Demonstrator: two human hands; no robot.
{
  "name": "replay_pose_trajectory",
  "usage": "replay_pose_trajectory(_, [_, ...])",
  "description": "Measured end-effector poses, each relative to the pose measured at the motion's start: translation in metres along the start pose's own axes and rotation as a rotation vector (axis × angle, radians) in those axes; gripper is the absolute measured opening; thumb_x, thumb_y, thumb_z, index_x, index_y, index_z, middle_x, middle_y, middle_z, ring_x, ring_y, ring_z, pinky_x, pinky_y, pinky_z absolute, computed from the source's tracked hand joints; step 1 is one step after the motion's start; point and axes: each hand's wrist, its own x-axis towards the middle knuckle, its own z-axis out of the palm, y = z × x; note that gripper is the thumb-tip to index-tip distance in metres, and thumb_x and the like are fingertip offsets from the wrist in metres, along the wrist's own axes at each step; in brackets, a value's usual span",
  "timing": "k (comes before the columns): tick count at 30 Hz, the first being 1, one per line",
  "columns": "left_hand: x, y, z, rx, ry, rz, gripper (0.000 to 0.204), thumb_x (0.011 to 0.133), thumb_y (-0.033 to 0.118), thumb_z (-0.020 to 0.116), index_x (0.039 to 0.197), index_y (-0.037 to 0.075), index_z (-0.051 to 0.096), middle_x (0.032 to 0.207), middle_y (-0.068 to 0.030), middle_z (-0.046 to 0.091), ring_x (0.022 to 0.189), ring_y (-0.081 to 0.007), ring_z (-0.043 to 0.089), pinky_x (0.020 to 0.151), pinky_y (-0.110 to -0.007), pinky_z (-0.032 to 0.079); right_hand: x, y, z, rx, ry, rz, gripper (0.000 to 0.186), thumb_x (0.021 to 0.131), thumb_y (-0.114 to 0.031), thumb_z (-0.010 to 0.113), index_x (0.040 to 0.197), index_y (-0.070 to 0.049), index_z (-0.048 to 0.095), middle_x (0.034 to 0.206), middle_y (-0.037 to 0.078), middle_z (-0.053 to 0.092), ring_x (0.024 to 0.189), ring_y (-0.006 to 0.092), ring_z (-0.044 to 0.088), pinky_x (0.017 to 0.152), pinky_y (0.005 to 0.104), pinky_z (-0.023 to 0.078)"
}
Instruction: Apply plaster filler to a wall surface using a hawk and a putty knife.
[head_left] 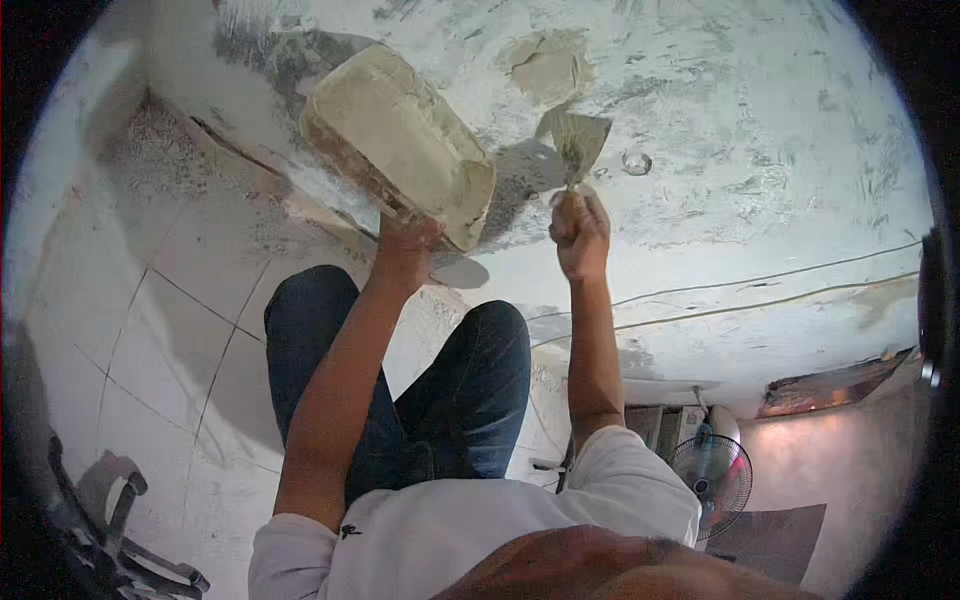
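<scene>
In my left hand [408, 240] is the near edge of a shallow rectangular tray [345, 160], smeared with beige plaster; my fingers are closed under it. My right hand [582, 232] grips the handle of a putty knife [580, 138], its wide blade pointing up toward the wall. The blade has some plaster on it. A fresh beige plaster patch [548, 68] is on the wall [740, 130] just beyond the blade. Right of the knife, a small round ring-like spot [636, 162] shows on the wall.
Two thin cables [760, 289] run along the wall at the right. A black fan [712, 480] stands at the lower right. The legs of a black chair [120, 520] are at the lower left, on the tiled floor [150, 350]. A crack [240, 145] runs along the wall's base.
</scene>
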Motion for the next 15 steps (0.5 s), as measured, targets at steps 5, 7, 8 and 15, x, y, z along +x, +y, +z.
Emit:
replay_pose_trajectory(5, [0.01,0.027,-0.005,-0.019,0.124,0.057,0.074,0.072,0.003,0.075,0.134,0.017,0.036,0.119,-0.0065,0.05,0.108,-0.0228,0.055,0.092,-0.042,0.051,0.033,-0.019,-0.001,0.275,0.064,0.115,0.021,0.098,-0.025,0.052,0.106,-0.006,0.055,0.076,0.003,0.055,0.051,0.0079,0.038,0.043,0.0222,0.029])
replay_pose_trajectory(7, [0.014,0.042,-0.005,-0.39,0.217,-0.279,0.076,0.071,0.0,0.074,0.134,0.017,0.035,0.12,-0.0071,0.05,0.11,-0.0235,0.054,0.093,-0.043,0.051,0.045,-0.03,0.006,0.262,0.019,0.14,0.021,0.098,-0.024,0.051,0.107,-0.006,0.055,0.076,0.003,0.055,0.051,0.0097,0.04,0.043,0.0226,0.03])
replay_pose_trajectory(8, [0.016,0.048,-0.005,-0.689,0.246,-0.339,0.077,0.071,-0.001,0.073,0.135,0.016,0.034,0.121,-0.0076,0.049,0.111,-0.0241,0.053,0.094,-0.043,0.05,0.051,-0.035,0.01,0.257,0.036,0.138,0.021,0.098,-0.024,0.051,0.107,-0.006,0.055,0.076,0.003,0.055,0.051,0.0097,0.04,0.043,0.0226,0.03])
replay_pose_trajectory(15, [0.022,0.065,-0.006,-0.997,0.309,-0.322,0.082,0.068,-0.006,0.068,0.138,0.012,0.031,0.122,-0.0087,0.048,0.114,-0.0261,0.051,0.097,-0.043,0.048,0.089,-0.071,0.014,0.401,-0.107,0.098,0.02,0.099,-0.023,0.046,0.102,-0.006,0.058,0.075,0.005,0.06,0.051,0.0102,0.045,0.043,0.024,0.035])
